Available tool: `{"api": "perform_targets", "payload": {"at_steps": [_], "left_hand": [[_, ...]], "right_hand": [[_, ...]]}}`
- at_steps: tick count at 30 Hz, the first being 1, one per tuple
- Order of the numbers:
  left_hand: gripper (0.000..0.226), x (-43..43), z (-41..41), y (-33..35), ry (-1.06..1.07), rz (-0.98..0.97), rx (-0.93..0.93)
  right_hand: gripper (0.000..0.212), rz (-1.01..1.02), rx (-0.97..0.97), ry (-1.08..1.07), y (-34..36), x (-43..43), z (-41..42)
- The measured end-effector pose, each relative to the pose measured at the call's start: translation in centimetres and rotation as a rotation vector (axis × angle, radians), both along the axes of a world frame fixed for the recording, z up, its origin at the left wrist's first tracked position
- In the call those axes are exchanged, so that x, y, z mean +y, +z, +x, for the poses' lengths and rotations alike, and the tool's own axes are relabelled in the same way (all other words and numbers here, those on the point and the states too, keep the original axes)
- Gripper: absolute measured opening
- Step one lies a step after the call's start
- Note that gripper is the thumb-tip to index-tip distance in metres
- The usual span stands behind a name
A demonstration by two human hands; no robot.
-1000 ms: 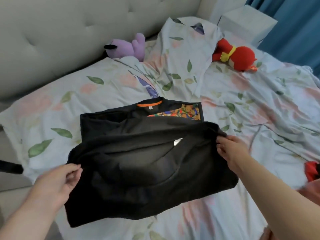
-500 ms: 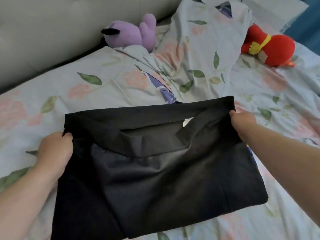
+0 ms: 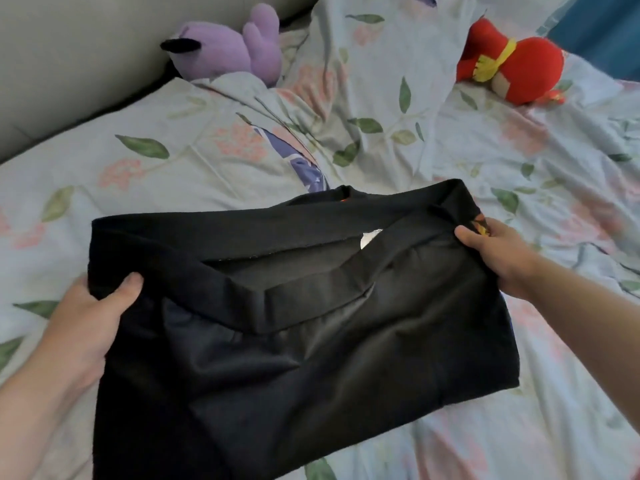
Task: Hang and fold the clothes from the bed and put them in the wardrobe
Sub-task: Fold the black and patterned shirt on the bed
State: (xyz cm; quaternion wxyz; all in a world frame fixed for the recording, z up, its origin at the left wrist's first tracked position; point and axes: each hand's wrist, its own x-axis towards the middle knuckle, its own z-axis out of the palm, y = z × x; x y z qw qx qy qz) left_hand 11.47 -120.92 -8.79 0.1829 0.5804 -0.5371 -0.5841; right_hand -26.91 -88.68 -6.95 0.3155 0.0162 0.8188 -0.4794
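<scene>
shirt: black shirt (image 3: pixel 294 323) folded over on bed (image 3: pixel 519 161), far edge lifted
left grip: left hand (image 3: pixel 90 317) pinching left fold edge
right grip: right hand (image 3: pixel 498 251) pinching right fold edge

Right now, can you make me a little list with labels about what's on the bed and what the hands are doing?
garment: black cotton T-shirt, partly folded, lying on the bed
left hand: grips the shirt's left edge
right hand: pinches the shirt's right top corner
bedding: pale floral bed sheet, wrinkled
toys: purple plush toy by the grey padded headboard; red plush toy at the far right
fold: top edge doubled over, white tag showing
</scene>
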Motion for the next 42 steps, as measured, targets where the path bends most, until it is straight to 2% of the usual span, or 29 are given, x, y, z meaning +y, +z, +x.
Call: {"api": "perform_targets", "payload": {"at_steps": [4, 6, 9, 13, 15, 18, 20, 22, 24, 25, 27, 29, 31, 34, 36, 38, 39, 42], "left_hand": [[0.053, 1.8, 0.1, 3.4, -0.06, -0.05, -0.017], [0.057, 2.8, 0.1, 5.1, -0.14, -0.033, -0.071], [0.043, 5.3, -0.9, 7.4, -0.351, -0.019, -0.153], [0.014, 9.9, -3.0, 6.9, -0.525, -0.148, -0.233], [0.02, 11.3, -3.8, 4.9, -0.622, -0.196, -0.308], [0.034, 13.3, -5.1, 1.4, -0.718, -0.222, -0.458], [0.054, 14.2, -5.8, 0.2, -0.712, -0.455, -0.598], [0.056, 15.1, -6.6, 0.1, -0.843, -0.784, -0.531], [0.046, 15.7, -7.7, -0.4, -1.233, -0.98, -0.393], [0.047, 15.7, -8.2, -1.0, -1.437, -1.016, -0.39], [0.045, 15.7, -8.7, -2.3, -1.703, -1.018, -0.555], [0.038, 15.3, -9.2, -3.3, -1.794, -1.023, -0.657], [0.015, 14.9, -10.0, -3.7, -1.743, -1.072, -0.575], [0.031, 14.5, -10.3, -3.9, -1.546, -1.024, -0.49], [0.027, 13.8, -10.5, -4.0, -1.294, -0.927, -0.471], [0.025, 12.9, -10.9, -4.4, -1.064, -0.925, -0.489], [0.025, 12.6, -11.0, -4.7, -1.033, -0.971, -0.497], [0.025, 12.8, -11.4, -6.2, -1.107, -1.114, -0.578]], "right_hand": [[0.022, 0.003, -0.117, -0.08, 4.0, 7.4, 3.1], [0.022, 0.036, -0.21, -0.11, 6.2, 12.0, 5.2], [0.018, 0.098, -0.289, -0.213, 8.2, 18.3, 9.3], [0.017, 0.181, -0.322, -0.321, 7.3, 24.1, 14.3], [0.017, 0.296, -0.264, -0.308, 5.6, 25.4, 16.0], [0.033, 0.529, -0.09, -0.303, 1.9, 27.0, 17.9], [0.052, 0.656, 0.094, -0.305, 0.1, 27.4, 18.7], [0.053, 0.705, 0.453, -0.128, -1.1, 27.7, 18.8], [0.04, 0.683, 0.757, 0.232, -2.0, 26.7, 18.3], [0.035, 0.661, 0.831, 0.401, -2.6, 26.1, 17.7], [0.029, 0.663, 0.786, 0.637, -3.7, 24.7, 16.5], [0.032, 0.722, 0.654, 0.767, -4.6, 24.1, 15.3], [0.033, 0.773, 0.594, 0.801, -5.3, 24.3, 14.4], [0.022, 0.729, 0.557, 0.734, -5.2, 25.0, 13.6], [0.016, 0.682, 0.481, 0.556, -5.2, 25.6, 12.7], [0.018, 0.666, 0.41, 0.349, -5.5, 26.3, 11.9], [0.017, 0.678, 0.398, 0.307, -5.8, 26.7, 11.7], [0.019, 0.764, 0.459, 0.37, -7.2, 27.4, 12.4]]}}
